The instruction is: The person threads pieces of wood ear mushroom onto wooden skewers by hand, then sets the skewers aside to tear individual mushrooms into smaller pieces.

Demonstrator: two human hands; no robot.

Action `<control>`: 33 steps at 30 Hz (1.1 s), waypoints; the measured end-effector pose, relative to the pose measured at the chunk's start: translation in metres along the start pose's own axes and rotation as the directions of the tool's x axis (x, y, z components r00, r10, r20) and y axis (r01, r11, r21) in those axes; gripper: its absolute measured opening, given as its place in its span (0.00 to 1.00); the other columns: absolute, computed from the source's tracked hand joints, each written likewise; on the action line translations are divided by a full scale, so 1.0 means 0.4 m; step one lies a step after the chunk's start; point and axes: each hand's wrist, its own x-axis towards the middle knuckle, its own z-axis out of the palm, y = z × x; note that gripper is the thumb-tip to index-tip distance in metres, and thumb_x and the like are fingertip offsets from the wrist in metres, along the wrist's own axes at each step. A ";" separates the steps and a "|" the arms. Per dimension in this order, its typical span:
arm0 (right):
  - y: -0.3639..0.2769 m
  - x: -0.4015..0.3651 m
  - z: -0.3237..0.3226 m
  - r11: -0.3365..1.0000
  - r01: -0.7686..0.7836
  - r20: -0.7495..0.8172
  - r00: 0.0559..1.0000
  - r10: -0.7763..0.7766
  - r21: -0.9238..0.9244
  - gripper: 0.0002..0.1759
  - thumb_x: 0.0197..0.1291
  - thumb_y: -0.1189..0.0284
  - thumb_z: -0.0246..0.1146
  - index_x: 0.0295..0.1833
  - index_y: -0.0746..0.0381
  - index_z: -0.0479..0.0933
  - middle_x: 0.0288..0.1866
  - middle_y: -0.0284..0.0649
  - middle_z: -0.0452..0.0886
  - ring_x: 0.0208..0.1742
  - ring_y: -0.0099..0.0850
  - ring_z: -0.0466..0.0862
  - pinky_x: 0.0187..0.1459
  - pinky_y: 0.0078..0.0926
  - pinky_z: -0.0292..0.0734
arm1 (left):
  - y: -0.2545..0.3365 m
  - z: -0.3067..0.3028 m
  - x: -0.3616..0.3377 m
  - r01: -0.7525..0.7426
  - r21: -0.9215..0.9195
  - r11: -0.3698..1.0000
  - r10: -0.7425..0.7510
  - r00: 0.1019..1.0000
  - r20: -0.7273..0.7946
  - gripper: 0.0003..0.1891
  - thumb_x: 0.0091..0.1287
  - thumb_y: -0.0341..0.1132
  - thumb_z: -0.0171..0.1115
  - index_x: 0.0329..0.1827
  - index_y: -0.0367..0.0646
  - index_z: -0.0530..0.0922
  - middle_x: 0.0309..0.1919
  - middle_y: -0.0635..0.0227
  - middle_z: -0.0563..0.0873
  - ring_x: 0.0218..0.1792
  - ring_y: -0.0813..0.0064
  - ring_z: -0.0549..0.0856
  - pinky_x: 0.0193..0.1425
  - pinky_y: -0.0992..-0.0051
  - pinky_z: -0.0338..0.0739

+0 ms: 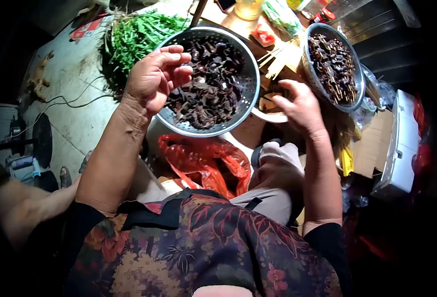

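My left hand (160, 76) is raised over the left rim of a metal colander (252, 74), its fingers loosely curled and apart, with nothing visible in them. Dark, wrinkled pieces that look like wood ear mushroom (211, 94) fill the colander. To the right, my right hand (301, 106) hovers with thumb and index finger apart, and I see nothing between them. Beneath it is a pale bowl (270, 118) with brownish pieces inside, partly hidden by the hand. Just beyond lies a fan of thin wooden skewers (280, 57).
A second basin (309, 64) holds many skewered dark pieces. Leafy greens (139, 42) lie at upper left. A red plastic bag (203, 161) sits between the knees. A white box (399, 148) stands at right, and a cable (75, 105) crosses the floor. Another person's leg shows at left.
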 end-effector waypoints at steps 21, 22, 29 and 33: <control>-0.146 0.007 0.210 0.999 0.032 0.194 0.980 -0.029 -0.012 0.22 0.50 0.65 0.66 0.50 0.62 0.75 0.43 0.48 0.78 0.47 0.44 0.79 0.52 0.37 0.74 | -0.277 -0.085 0.179 0.032 0.991 -0.127 0.099 0.995 -0.019 0.50 0.42 0.39 0.77 0.70 0.61 0.57 0.66 0.42 0.58 0.64 0.46 0.67 0.66 0.61 0.67; -0.148 0.009 0.213 1.000 0.024 0.194 0.981 -0.022 -0.008 0.22 0.50 0.65 0.66 0.50 0.62 0.75 0.43 0.48 0.78 0.47 0.44 0.79 0.52 0.37 0.74 | -0.285 -0.067 0.174 0.038 0.983 -0.179 0.130 0.991 -0.014 0.42 0.46 0.34 0.72 0.67 0.62 0.62 0.60 0.45 0.64 0.58 0.46 0.72 0.62 0.61 0.71; -0.170 0.010 0.198 0.995 0.083 0.261 0.963 -0.068 -0.047 0.20 0.51 0.66 0.66 0.49 0.63 0.74 0.42 0.48 0.77 0.46 0.44 0.79 0.48 0.38 0.76 | -0.296 -0.070 0.142 -0.295 0.949 -0.112 -0.076 0.955 0.288 0.18 0.51 0.27 0.60 0.47 0.50 0.77 0.40 0.57 0.78 0.44 0.55 0.80 0.49 0.63 0.76; -0.182 -0.002 0.196 0.993 0.094 0.267 0.961 -0.070 -0.076 0.20 0.50 0.66 0.66 0.48 0.63 0.74 0.41 0.48 0.77 0.44 0.45 0.80 0.48 0.38 0.76 | -0.267 -0.101 0.132 -0.340 0.932 -0.124 -0.080 0.940 0.333 0.14 0.49 0.25 0.59 0.39 0.48 0.81 0.39 0.59 0.79 0.43 0.56 0.80 0.48 0.64 0.76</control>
